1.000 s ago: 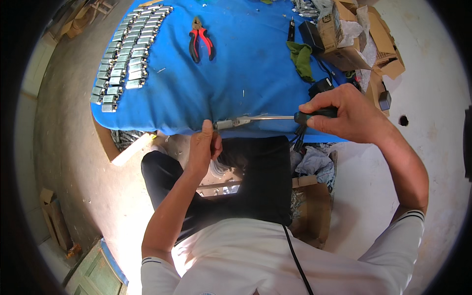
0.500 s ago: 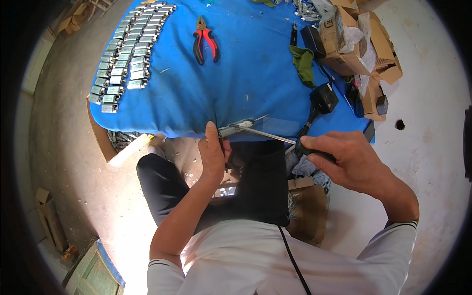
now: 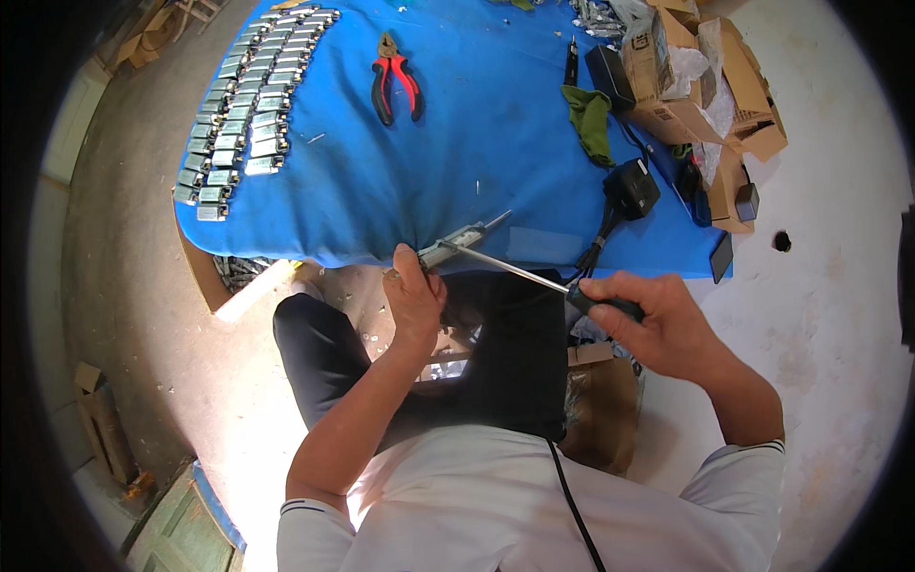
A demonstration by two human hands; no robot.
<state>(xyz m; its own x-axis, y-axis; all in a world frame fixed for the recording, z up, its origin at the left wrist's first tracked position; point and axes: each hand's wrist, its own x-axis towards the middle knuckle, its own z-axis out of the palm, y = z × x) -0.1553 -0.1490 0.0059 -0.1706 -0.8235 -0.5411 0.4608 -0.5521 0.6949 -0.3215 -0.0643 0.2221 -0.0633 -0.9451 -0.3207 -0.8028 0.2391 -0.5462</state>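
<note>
Pinching a metal part in left hand, gripping screwdriver in right hand; apparently prying — probably calls next for steady leverage; no slipping.

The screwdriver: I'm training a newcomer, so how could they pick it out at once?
Find the blue-covered table, then the right hand just off its near edge. It holds the screwdriver by its dark handle, the tip end against the silvery part in the left hand. Unlike the red-and-black pliers on the table, it has one long straight shaft.
</note>
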